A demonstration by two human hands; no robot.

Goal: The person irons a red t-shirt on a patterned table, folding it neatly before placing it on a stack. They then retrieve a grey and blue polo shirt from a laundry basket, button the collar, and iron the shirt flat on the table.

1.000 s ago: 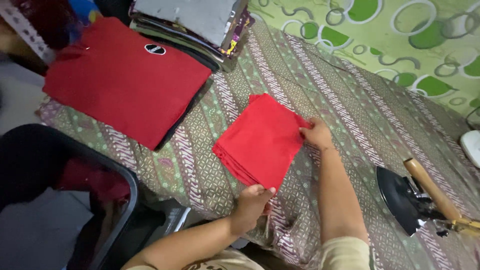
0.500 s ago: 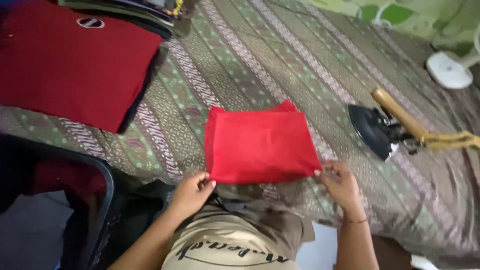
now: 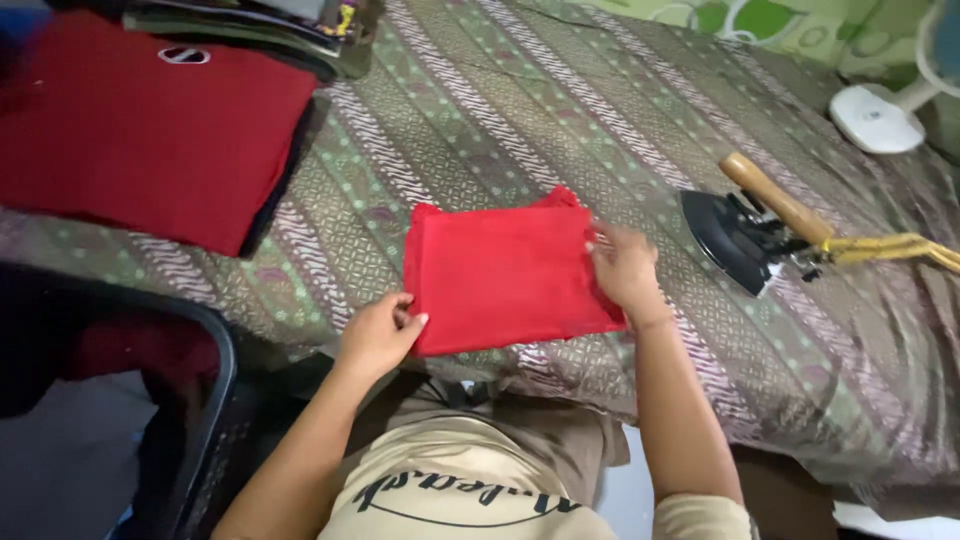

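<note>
At the far left corner of the patterned cloth surface (image 3: pixel 560 110) lies one dark red shirt (image 3: pixel 150 130), with one stack of dark clothes (image 3: pixel 250 30) behind it. Your left hand (image 3: pixel 378 335) pinches the near left corner of the one folded red cloth (image 3: pixel 500 265), which lies at the near edge. Your right hand (image 3: pixel 625 268) rests flat and open on its right side. I judge you are squaring the fold; next you need both hands together. One iron (image 3: pixel 755 225) lies to the right.
</note>
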